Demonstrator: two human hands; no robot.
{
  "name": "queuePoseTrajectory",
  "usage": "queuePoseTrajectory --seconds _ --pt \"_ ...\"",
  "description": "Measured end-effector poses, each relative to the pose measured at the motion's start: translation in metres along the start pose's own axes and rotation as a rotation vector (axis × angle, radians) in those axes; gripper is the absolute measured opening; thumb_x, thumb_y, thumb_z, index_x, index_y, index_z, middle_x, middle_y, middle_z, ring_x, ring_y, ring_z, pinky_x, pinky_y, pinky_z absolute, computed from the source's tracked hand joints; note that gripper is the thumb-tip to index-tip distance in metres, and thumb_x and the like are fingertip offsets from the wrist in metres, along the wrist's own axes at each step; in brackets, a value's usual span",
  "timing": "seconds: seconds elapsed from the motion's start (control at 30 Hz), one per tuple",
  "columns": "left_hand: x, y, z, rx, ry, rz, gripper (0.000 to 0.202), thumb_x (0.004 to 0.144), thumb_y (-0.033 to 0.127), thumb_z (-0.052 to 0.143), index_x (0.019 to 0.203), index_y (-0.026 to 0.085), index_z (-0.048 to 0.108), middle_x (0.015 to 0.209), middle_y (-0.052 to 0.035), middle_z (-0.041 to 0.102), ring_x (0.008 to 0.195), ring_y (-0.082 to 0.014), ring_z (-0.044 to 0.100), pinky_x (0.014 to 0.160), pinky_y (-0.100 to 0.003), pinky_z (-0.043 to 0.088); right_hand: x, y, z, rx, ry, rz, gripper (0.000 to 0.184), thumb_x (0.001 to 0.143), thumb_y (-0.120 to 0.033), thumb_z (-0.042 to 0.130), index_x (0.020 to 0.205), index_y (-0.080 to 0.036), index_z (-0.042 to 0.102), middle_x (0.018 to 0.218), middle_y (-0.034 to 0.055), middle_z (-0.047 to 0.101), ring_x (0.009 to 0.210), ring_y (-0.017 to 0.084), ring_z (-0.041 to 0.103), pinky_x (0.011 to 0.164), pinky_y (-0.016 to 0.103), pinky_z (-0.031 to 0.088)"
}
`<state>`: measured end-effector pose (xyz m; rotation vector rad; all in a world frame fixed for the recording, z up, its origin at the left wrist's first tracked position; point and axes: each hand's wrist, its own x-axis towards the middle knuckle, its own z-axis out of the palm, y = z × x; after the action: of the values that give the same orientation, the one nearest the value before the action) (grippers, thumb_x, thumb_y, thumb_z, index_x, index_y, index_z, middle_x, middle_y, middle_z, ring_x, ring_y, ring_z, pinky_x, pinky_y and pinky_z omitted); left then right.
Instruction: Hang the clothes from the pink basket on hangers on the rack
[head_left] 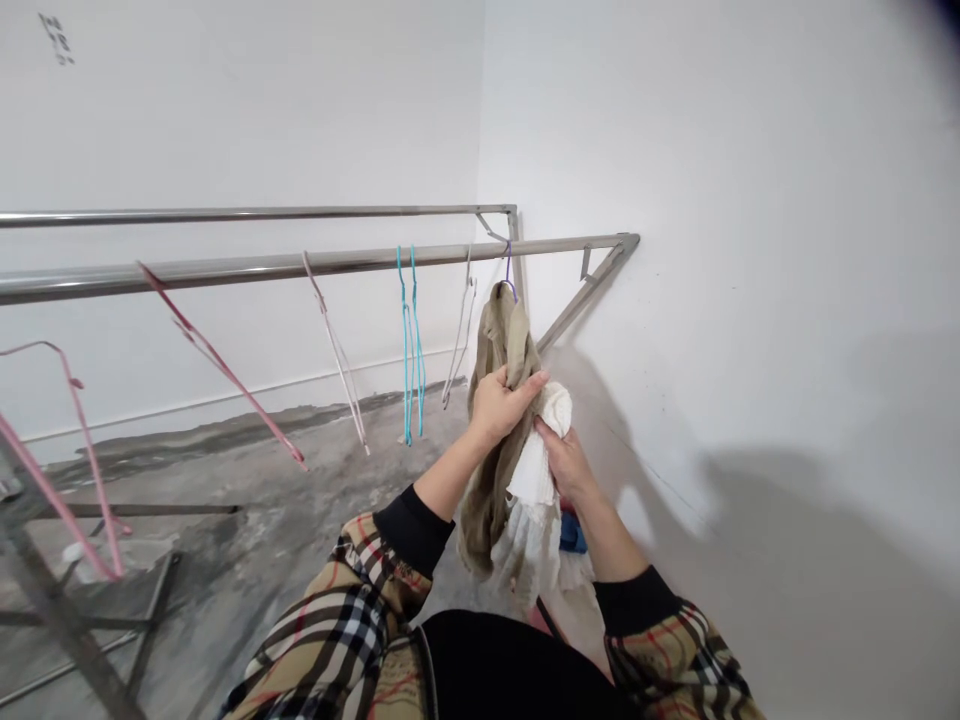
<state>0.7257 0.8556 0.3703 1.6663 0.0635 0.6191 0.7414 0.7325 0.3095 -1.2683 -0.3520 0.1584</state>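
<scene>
An olive-brown garment (487, 500) hangs in folds from a purple hanger (509, 265) on the front metal rail. My left hand (504, 405) is closed on the garment partway down, its thumb stretched toward the right. Just to the right, my right hand (568, 462) pinches a white textured cloth (534, 470), which drapes down against the garment. The cloth's upper edge is bunched near my left thumb. Whether the cloth and the garment are one piece, I cannot tell.
Two metal rails, a front one (255, 268) and a back one (255, 214), run toward the corner. On the front rail hang pink hangers (225, 365), turquoise hangers (407, 370) and a grey hanger (459, 340). A white wall (750, 250) stands close on the right.
</scene>
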Motion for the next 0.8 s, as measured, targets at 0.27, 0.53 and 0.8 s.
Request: queuePoseTrajectory --seconds 0.27,0.53,0.8 --pt "0.002 0.006 -0.005 -0.073 -0.075 0.005 0.049 0.074 0.061 0.066 0.092 0.015 0.07 0.085 -0.006 0.071 0.081 -0.0186 0.063 0.072 -0.026 0.047 -0.001 0.009 0.003 -0.012 -0.03 -0.048 0.056 0.072 -0.042 0.074 0.122 -0.018 0.064 0.121 0.0071 0.069 0.115 0.027 0.063 0.103 0.042 0.047" --pt "0.011 0.005 -0.004 0.152 0.023 0.018 0.037 0.077 0.055 0.064 0.073 0.017 0.064 0.061 -0.0003 0.059 0.064 -0.0166 0.057 0.061 -0.026 0.04 -0.009 0.014 0.011 -0.101 -0.047 -0.03 0.046 0.073 -0.04 0.071 0.115 -0.02 0.069 0.108 0.0053 0.074 0.104 0.027 0.068 0.092 0.038 0.052" --pt "-0.006 -0.017 -0.005 0.702 0.185 0.181 0.011 0.084 0.034 0.058 0.083 0.023 0.06 0.063 -0.0025 0.06 0.069 -0.0221 0.06 0.066 -0.029 0.036 -0.011 0.018 0.007 -0.099 0.011 0.027 0.052 0.073 -0.045 0.071 0.119 -0.02 0.066 0.102 0.0039 0.075 0.106 0.025 0.067 0.093 0.035 0.051"
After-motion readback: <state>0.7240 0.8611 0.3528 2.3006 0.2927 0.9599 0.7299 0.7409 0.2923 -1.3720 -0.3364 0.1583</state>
